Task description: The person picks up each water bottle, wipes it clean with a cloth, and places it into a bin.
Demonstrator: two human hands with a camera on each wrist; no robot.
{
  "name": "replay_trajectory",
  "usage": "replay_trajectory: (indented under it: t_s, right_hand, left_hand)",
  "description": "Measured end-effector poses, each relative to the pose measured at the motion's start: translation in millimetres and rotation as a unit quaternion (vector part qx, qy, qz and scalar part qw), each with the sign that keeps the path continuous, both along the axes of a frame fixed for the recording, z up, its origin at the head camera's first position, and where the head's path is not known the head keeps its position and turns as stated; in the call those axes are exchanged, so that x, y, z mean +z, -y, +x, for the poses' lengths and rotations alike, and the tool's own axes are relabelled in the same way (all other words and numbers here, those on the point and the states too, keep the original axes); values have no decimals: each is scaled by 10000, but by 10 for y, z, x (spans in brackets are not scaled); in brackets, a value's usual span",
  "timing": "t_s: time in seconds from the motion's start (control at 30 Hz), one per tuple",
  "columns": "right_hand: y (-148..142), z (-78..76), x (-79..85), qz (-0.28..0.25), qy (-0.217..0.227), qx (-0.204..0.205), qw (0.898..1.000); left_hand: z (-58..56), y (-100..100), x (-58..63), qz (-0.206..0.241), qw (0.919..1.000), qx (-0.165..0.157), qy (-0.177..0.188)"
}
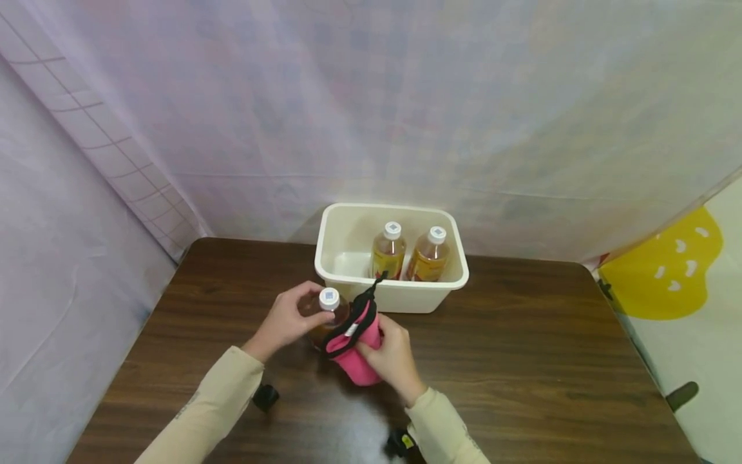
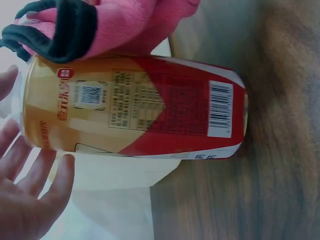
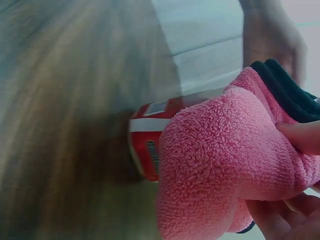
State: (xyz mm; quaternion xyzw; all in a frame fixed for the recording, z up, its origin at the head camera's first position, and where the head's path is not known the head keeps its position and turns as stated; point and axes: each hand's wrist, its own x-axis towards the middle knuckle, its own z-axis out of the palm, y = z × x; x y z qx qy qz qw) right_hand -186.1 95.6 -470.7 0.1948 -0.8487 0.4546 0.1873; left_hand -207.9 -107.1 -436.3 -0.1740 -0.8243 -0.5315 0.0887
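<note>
My left hand (image 1: 288, 320) holds a plastic bottle (image 1: 329, 299) by its upper part, thumb and fingers round it just below the white cap. In the left wrist view the bottle's gold and red label (image 2: 140, 105) shows a barcode. My right hand (image 1: 397, 356) grips a pink fleecy bottle pouch (image 1: 361, 361) with black trim and a black cord at its mouth. The pouch is beside the bottle, its opening tilted toward it. In the right wrist view, the pouch (image 3: 215, 155) hides much of the bottle.
Just beyond my hands stands a cream plastic bin (image 1: 400, 298). Inside it, toward the right, are two similar bottles, one (image 1: 388, 252) left of the other (image 1: 429, 258). Small black objects lie on the brown wooden table (image 1: 522, 361) near my left forearm (image 1: 265, 397) and right forearm (image 1: 400, 442).
</note>
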Motion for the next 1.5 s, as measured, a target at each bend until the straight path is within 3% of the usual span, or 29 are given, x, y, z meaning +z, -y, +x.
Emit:
replay_trajectory:
  t_s: [0.23, 0.5, 0.63, 0.87, 1.07, 1.27, 1.5]
  right_hand:
    - [35, -36, 195, 75, -124, 126, 9998]
    - [76, -83, 342, 617, -242, 111, 9977]
    - [97, -84, 378, 795, -267, 69, 9965]
    - [138, -53, 411, 955, -111, -55, 9954]
    - [163, -45, 373, 1117, 90, -215, 9935]
    - [177, -25, 307, 976, 187, -271, 9947]
    - [196, -12, 109, 871, 92, -410, 9953]
  left_hand:
    - [111, 2, 270, -139, 9993, -193, -300]
    - [-23, 90, 67, -554, 9970, -314, -432]
    - [-42, 111, 35, -352, 9983, -406, -213]
    - [-27, 89, 25, -134, 9995, -292, 61]
    - [-28, 66, -26, -4, 9997, -230, -25]
    - [-14, 65, -34, 188, 9996, -182, 136]
    - [-12, 76, -44, 252, 9993, -139, 235]
